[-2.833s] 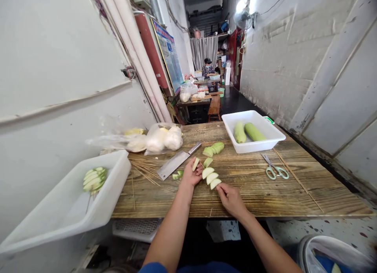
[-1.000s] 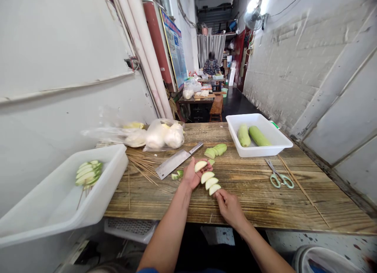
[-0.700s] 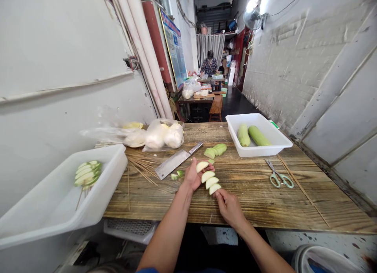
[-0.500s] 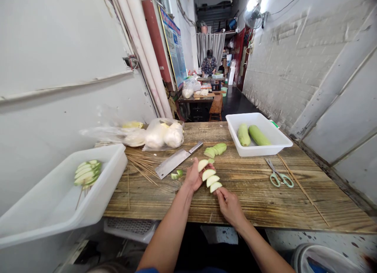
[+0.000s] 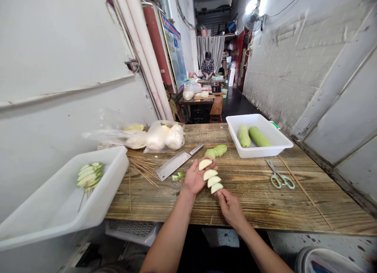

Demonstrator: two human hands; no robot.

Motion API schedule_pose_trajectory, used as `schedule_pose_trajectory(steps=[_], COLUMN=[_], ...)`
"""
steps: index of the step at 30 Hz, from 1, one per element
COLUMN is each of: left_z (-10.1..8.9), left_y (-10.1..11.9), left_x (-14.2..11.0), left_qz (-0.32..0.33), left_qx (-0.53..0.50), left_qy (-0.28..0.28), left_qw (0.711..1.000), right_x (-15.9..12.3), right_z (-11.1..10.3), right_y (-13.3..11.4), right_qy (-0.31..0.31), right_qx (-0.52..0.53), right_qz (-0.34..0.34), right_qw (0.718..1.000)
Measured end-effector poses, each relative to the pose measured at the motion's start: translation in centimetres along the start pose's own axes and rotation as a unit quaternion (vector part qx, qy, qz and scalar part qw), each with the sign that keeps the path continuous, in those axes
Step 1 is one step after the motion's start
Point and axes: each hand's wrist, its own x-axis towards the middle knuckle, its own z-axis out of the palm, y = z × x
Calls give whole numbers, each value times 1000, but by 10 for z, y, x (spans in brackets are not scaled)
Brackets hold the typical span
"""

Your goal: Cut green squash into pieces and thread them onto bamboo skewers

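Observation:
A row of pale half-moon zucchini slices (image 5: 213, 181) runs between my hands, one slice at the far end apart from the others. My left hand (image 5: 196, 177) is palm up with its fingers stretched beneath that far slice (image 5: 204, 164). At the near end, my right hand (image 5: 230, 205) pinches the end of the skewer; the stick itself is mostly hidden by the slices. Beyond my left fingers lies a fanned pile of green slices (image 5: 216, 150). A cleaver (image 5: 175, 164) lies to the left, with small green offcuts (image 5: 178, 176) beside its blade.
A white bin (image 5: 114, 182) at left holds skewered slices (image 5: 90, 175). Loose bamboo skewers (image 5: 143, 165) and bagged white food (image 5: 165, 136) lie near it. At right are a white tray (image 5: 255, 152) with two whole zucchini, scissors (image 5: 279, 175) and long sticks (image 5: 303, 188). A person (image 5: 207, 65) sits far back.
My left hand has opened flatter, its palm turned up more under the far slice. My right hand keeps its pinch, almost unmoved. The view has shifted slightly.

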Motion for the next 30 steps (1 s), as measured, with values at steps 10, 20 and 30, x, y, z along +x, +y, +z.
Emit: schedule_pose_trajectory(steps=[10,20,30], left_z=[4,0,-3], left_y=[-6,-16,-17], left_x=[-3,4,5], left_qz=[25,58,73], left_qx=[16,39,87], left_qy=[22,120,124], left_qw=[999,990,986], right_x=[-4,-6,-5], right_z=[3,6,6], right_y=[-3,0,1], right_qy=[-16,-19,-19], right_qx=[19,-22,-25], right_qz=[6,9,25], right_qw=[1000,1000,999])
